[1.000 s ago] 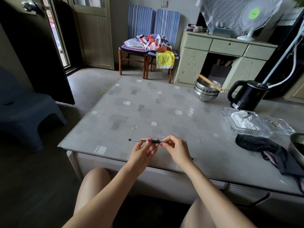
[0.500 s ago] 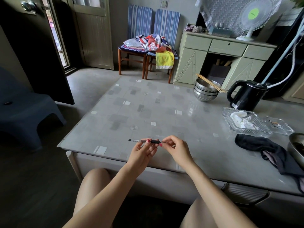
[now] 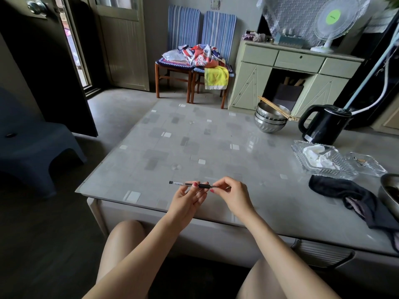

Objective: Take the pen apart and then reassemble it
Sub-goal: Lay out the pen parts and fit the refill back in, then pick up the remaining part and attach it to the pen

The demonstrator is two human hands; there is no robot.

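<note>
— Anything moved since a second ago?
— Hardly: both hands stay put. Left hand [image 3: 190, 196] pinches the pen [image 3: 190, 184] mid-barrel, right hand [image 3: 231, 190] grips its tip end, above the counter's [image 3: 194, 137] near edge.

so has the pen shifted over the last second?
No. The pen stays above the same stretch of the table's near edge, gripped by both hands.

Views: one, head-worn, wide-angle.
Facing: forward and down over the grey glass-topped table [image 3: 194, 147].
Nearness: forearms and knees close below; striped chairs [image 3: 200, 35] far.
</note>
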